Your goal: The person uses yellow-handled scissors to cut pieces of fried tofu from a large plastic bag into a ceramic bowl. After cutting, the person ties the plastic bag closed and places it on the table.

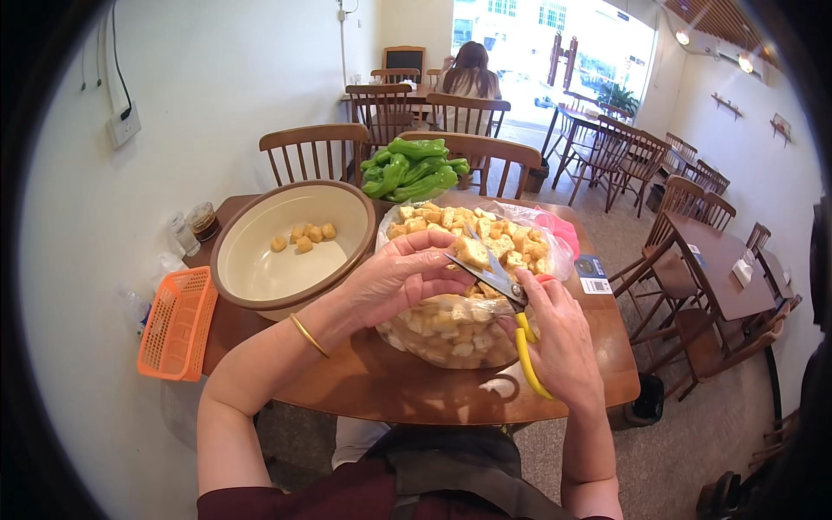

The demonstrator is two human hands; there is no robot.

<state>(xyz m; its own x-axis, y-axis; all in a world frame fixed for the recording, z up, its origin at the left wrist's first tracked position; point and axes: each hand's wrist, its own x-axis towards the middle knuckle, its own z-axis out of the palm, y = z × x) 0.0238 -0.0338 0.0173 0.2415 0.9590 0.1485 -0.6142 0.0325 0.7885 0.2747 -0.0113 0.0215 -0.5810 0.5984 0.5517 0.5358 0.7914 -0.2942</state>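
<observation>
My left hand [406, 276] pinches a fried tofu puff [472, 252] between thumb and fingers, above a large clear plastic bag [448, 331]. The bag is full of similar golden tofu cubes [520, 242] and its top is open. In my right hand [562, 338] are scissors [513, 292] with yellow and red handles; their blades are parted around the held puff. To the left, a big cream basin [260, 260] with a brown rim has several tofu cubes [304, 244] on its bottom.
Green peppers [416, 170] are heaped behind the bag. An orange plastic basket [175, 325], a glass of dark liquid [203, 222] and an empty glass [183, 235] stand left, near the wall. A white scrap [499, 386] lies at the wooden table's [416, 396] front. A person [469, 81] sits farther back.
</observation>
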